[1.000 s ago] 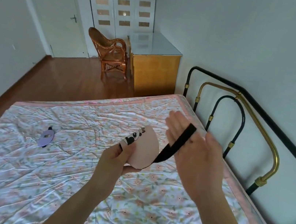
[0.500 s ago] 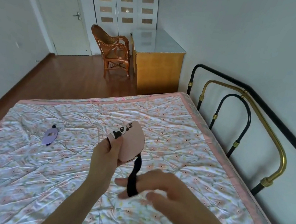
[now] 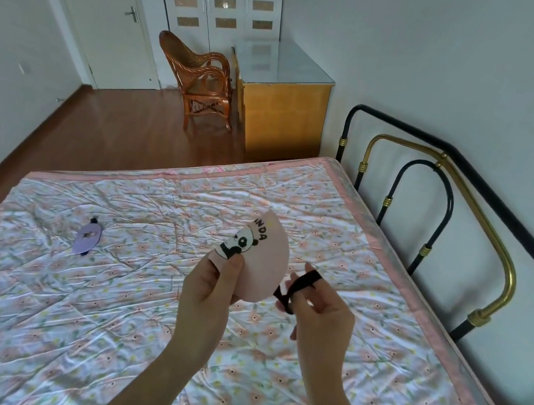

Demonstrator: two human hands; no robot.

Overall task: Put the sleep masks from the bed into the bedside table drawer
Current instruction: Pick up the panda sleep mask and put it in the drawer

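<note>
Far left on the bed point(image 3: 37, 289), a purple sleep mask point(image 3: 88, 236) lies flat on the floral cover, well apart from both hands and not yet collected. Toward the middle, the left hand point(image 3: 206, 297) pinches the folded pink panda mask point(image 3: 258, 263) by its lower edge, thumb on the panda print, holding it upright above the bed. Just right of it, the right hand point(image 3: 323, 314) has its fingers curled round the mask's black strap point(image 3: 295, 284), which loops over one fingertip.

The step in hand looks like tidying the strap against the mask. It would go best if the strap were wound or tucked snugly so that nothing dangles, while the left hand holds its pinch firm enough that the fold does not spring open.

Behind stand a rattan chair point(image 3: 199, 79) and a glass-topped wooden worktop point(image 3: 283, 107); at the right runs the metal bed frame point(image 3: 438, 207). The drawer is not clearly in view; only a pale corner shows at the bottom right. Nothing visibly blocks the hands, though the frame stands close by the route rightward.
</note>
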